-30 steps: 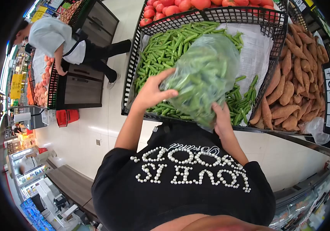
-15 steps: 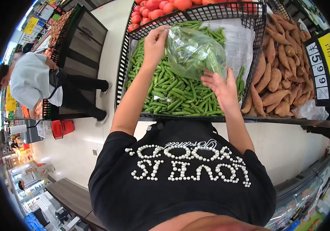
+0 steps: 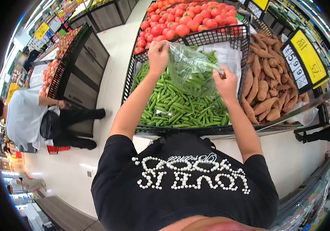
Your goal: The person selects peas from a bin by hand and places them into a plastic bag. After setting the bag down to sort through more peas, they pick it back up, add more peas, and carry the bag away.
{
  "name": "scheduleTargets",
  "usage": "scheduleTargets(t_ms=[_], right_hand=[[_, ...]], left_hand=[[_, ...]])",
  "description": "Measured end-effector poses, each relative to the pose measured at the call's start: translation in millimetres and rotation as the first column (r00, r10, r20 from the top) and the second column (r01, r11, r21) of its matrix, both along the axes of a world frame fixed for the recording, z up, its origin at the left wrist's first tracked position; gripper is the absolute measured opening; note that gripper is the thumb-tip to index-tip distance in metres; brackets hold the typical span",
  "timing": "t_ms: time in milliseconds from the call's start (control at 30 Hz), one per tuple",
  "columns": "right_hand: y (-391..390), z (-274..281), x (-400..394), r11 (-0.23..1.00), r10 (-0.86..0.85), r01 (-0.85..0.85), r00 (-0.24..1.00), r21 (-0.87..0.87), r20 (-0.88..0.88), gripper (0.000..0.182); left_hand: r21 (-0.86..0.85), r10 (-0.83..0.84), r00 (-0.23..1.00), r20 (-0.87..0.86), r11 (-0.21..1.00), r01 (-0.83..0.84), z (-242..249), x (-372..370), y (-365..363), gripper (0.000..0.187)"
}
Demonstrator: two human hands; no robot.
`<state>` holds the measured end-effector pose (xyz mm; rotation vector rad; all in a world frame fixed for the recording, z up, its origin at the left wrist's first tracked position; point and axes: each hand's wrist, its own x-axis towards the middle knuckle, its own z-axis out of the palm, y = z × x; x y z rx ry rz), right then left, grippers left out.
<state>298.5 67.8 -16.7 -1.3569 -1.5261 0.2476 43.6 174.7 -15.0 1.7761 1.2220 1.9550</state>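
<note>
A clear plastic bag (image 3: 186, 67) with some green pea pods in it is stretched between my two hands, over the crate (image 3: 127, 82). My left hand (image 3: 158, 57) pinches the bag's left end near the top. At its right end, my right hand (image 3: 225, 81) has fingers closed on a gathered part of the plastic. Loose pea pods (image 3: 176, 109) lie heaped under the bag, and newspaper (image 3: 232, 57) lines the right side of the crate.
Tomatoes (image 3: 184, 21) are piled behind the pea pods. Sweet potatoes (image 3: 267, 82) fill the space at the right, beside a yellow price sign (image 3: 307, 54). A person (image 3: 30, 115) stands at a produce stand on the left; part of another person (image 3: 323, 133) shows far right.
My right hand has gone from open fingers under the bag to closed on its right end. The bag is stretched flatter. The view has tilted up, and the person at left has shifted.
</note>
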Motion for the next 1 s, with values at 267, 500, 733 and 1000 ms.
scheduleTargets(t_ms=[267,500,733,1000], right_hand=[[9.7,47.6,42.8,0.942,0.074,-0.174,0.941,0.287,0.33,0.029],[13.4,103.0,74.8,0.917,-0.015,-0.159,0.902,0.365,0.431,0.024],[57.1,184.7,108.7,0.917,-0.077,-0.046,0.954,0.397,0.289,0.03],[137.2,239.4,145.2,0.979,-0.013,-0.039,0.968,0.201,0.249,0.04]], left_hand=[[-0.001,-0.094,0.994,-0.061,0.996,0.094,45.5,3.1,-20.0,0.013],[-0.056,-0.122,0.985,0.125,0.99,0.13,76.7,2.6,-25.7,0.014],[0.006,-0.134,0.981,0.138,0.991,0.134,169.6,9.4,-25.3,0.024],[-0.254,-0.226,0.962,-0.156,0.95,0.182,213.1,10.1,54.5,0.027]])
